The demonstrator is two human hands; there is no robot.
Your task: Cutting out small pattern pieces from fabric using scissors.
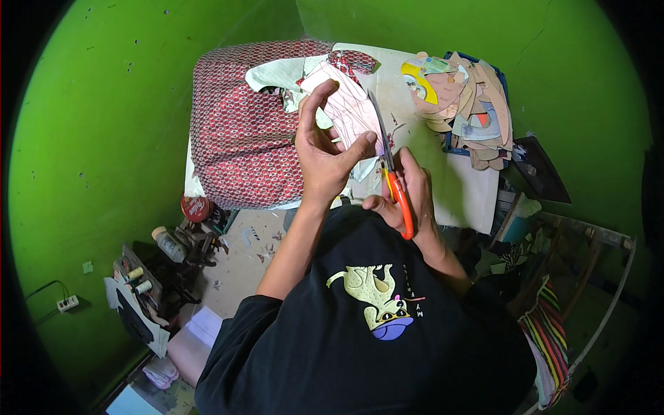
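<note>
My left hand (319,155) is raised above the table, thumb and fingers closed on a pale pinkish piece (349,107) marked with thin dark lines. Whether it is cloth or paper, I cannot tell. In my right hand (416,188) is a pair of scissors (402,207) with orange handles. Their blades point away from me and run along the right edge of the pale piece; they look nearly closed. Beyond my left hand, a whitish cut piece (273,72) lies on red-and-white patterned cloth (235,124).
The pale table (474,190) has small dark scraps near the blades. At its far right, a blue tray (507,86) overflows with cardboard-like cut pieces (492,131). Thread spools (143,286), a jar (169,243) and a red round tin (196,208) stand at left. A striped cloth (546,325) hangs at right.
</note>
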